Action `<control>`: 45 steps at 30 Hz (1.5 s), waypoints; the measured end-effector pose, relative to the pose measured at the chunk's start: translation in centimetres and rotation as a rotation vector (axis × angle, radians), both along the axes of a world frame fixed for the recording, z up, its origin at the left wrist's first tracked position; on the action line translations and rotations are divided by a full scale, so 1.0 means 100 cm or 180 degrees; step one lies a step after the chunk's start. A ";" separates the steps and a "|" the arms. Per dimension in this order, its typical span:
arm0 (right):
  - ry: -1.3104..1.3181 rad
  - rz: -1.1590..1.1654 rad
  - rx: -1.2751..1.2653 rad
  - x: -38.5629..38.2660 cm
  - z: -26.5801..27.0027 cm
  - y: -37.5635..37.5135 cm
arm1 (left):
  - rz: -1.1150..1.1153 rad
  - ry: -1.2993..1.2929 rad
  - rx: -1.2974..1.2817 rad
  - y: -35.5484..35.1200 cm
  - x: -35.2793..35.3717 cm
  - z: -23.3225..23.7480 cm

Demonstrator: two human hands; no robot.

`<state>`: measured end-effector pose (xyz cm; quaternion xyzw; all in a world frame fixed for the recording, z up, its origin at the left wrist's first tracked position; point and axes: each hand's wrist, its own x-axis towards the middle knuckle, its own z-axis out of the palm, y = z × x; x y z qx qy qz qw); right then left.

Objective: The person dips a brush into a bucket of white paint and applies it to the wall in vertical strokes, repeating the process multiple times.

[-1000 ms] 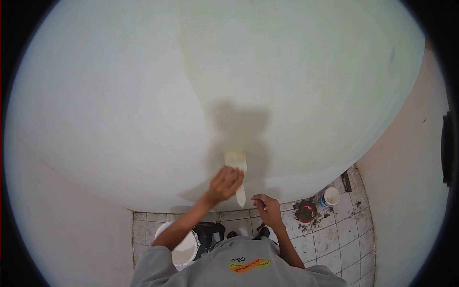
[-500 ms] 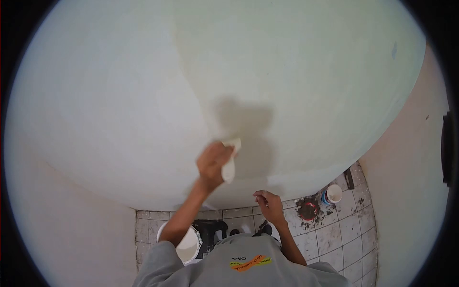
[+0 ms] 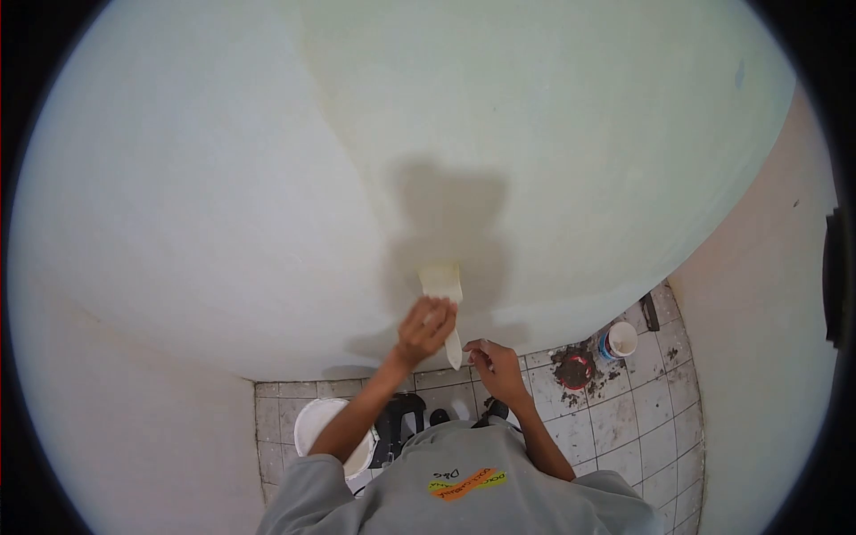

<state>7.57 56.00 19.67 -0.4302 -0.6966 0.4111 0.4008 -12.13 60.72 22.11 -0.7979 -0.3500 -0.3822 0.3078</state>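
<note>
A flat paintbrush (image 3: 440,283) with a wide cream head and a pale handle is held upright in my left hand (image 3: 426,330), its fingers closed around the base of the head. The bristle end lies against the pale wall (image 3: 571,178), within the shadow cast there. The handle's tapered tip points down toward my right hand (image 3: 496,367). That hand is loosely curled with nothing visible in it, its fingertips close beside the tip.
A white bucket (image 3: 308,424) stands on the tiled floor at lower left, beside a black stool (image 3: 397,419). A small paint tub (image 3: 622,339) sits at right near a red ring-shaped object (image 3: 575,369) amid dark smears. Side walls rise at left and right.
My left hand has moved down and slightly right, turning the brush so its wide head now shows face-on. My right hand has shifted slightly up and left, closer to the handle tip.
</note>
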 end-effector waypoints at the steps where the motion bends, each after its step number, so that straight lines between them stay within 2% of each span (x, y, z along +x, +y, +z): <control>1: -0.0006 0.0003 0.0010 0.000 -0.001 0.000 | -0.0014 -0.0056 -0.0338 -0.006 0.004 -0.032; 4: -0.0014 0.0007 0.0039 0.005 -0.006 -0.001 | 0.0040 -0.0229 -0.1089 -0.019 0.019 -0.092; 7: -0.0258 -0.0058 -0.0074 0.014 -0.003 -0.002 | 0.0006 -0.0863 -0.1812 -0.018 0.023 -0.113; 10: -0.0125 -0.0182 -0.0028 0.019 -0.011 -0.004 | -0.0068 -0.0883 -0.1680 -0.006 0.015 -0.112; 12: -0.0059 -0.0249 0.0032 0.018 -0.008 -0.004 | -0.0078 -0.0950 -0.1501 0.005 0.009 -0.076; 17: -0.0065 -0.0346 -0.0007 0.023 -0.013 -0.005 | -0.0436 -0.1312 -0.0854 0.008 0.001 0.065; 21: -0.0111 -0.0289 -0.0064 0.024 -0.008 0.000 | -0.0694 -0.1286 0.0609 0.009 -0.001 0.189; 23: -0.0099 -0.0264 -0.0008 0.021 -0.008 0.002 | -0.0391 -0.0991 0.1357 0.012 -0.002 0.238; 26: -0.0002 -0.0201 0.0085 0.012 -0.005 0.005 | -0.0509 -0.0816 0.1319 0.022 -0.010 0.248; 27: 0.0007 -0.0142 0.0060 0.010 -0.003 0.006 | -0.0074 -0.0707 0.1159 0.020 -0.014 0.225; 28: 0.0020 -0.0080 0.0031 0.008 -0.001 0.008 | 0.0015 -0.0694 0.0900 0.018 -0.016 0.202; 29: 0.0037 -0.0067 0.0010 0.006 0.002 0.009 | -0.0076 -0.0991 0.0380 0.014 -0.022 0.166; 30: 0.0070 -0.0065 -0.0011 0.002 0.004 0.008 | 0.0109 -0.0700 0.0500 0.013 -0.029 0.119; 31: 0.0106 -0.0072 -0.0042 -0.001 0.005 0.006 | 0.0249 -0.0572 0.0190 0.004 -0.026 0.082; 33: 0.0112 -0.0004 -0.0066 -0.002 0.004 0.002 | 0.0091 -0.0587 -0.0294 -0.013 -0.017 0.014; 36: 0.0033 0.0074 -0.0032 -0.001 0.003 0.003 | 0.0060 -0.0779 -0.1207 -0.032 -0.012 -0.057; 37: -0.0012 0.0105 -0.0004 0.000 0.003 0.003 | 0.0076 -0.0905 -0.1501 -0.033 -0.010 -0.059; 40: -0.0005 0.0140 -0.0055 0.001 0.001 0.001 | 0.0089 -0.1104 -0.1714 -0.026 -0.018 -0.060; 42: -0.0035 0.0136 -0.0084 0.003 0.002 0.001 | -0.0042 -0.1376 -0.1450 -0.013 -0.022 -0.022; 45: -0.0027 0.0124 0.0046 0.002 0.003 0.001 | -0.0303 -0.1634 -0.0970 -0.002 -0.029 0.072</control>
